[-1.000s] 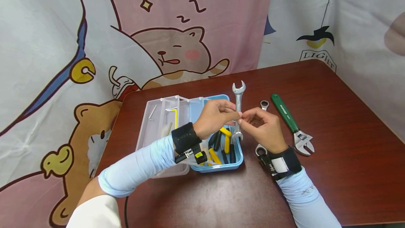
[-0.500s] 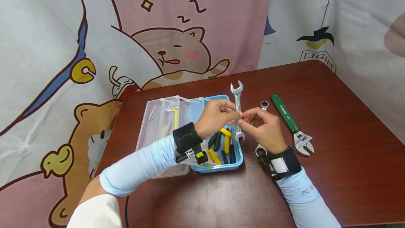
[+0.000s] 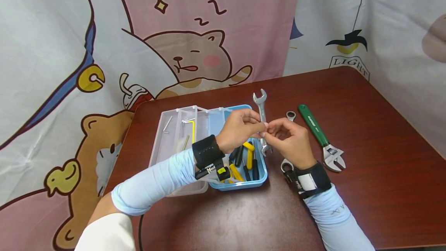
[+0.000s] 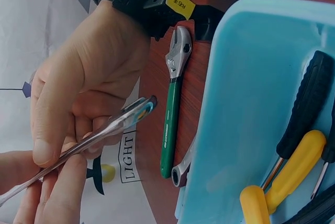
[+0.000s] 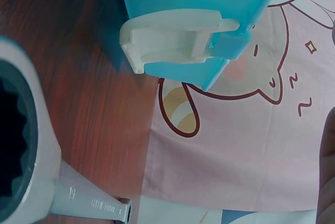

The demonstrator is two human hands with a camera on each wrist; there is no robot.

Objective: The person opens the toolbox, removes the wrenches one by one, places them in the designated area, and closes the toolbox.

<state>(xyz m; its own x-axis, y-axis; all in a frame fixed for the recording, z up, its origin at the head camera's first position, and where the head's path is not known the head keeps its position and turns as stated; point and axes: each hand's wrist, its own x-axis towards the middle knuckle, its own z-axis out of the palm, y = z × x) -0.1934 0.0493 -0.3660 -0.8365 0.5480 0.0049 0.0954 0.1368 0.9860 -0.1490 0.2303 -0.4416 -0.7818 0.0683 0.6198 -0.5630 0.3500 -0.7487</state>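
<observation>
A silver double open-end wrench [image 3: 261, 105] stands nearly upright above the toolbox's right side, its top leaning slightly left. My left hand [image 3: 238, 129] pinches its shaft between thumb and fingers. From the right, my right hand [image 3: 294, 142] pinches the same shaft with thumb and fingertips. In the left wrist view both hands meet on the wrench [image 4: 97, 135], seen edge-on. Below is the blue toolbox [image 3: 240, 186], holding black and yellow-handled tools. A ratchet ring wrench [image 3: 290, 116] lies on the table, partly hidden by my right hand; its ring end [image 5: 47, 166] looms large in the right wrist view.
The toolbox's clear lid [image 3: 163, 142] lies open to the left, with hex keys inside. A green-handled adjustable wrench [image 3: 318, 134] lies to the right on the brown table [image 3: 383, 165]. A white latch [image 5: 172, 33] hangs from the toolbox. Printed cloth hangs behind.
The double open-end wrench has tilted a little, its top end leftward and its bottom end rightward. Both hands keep their pinch and have barely moved.
</observation>
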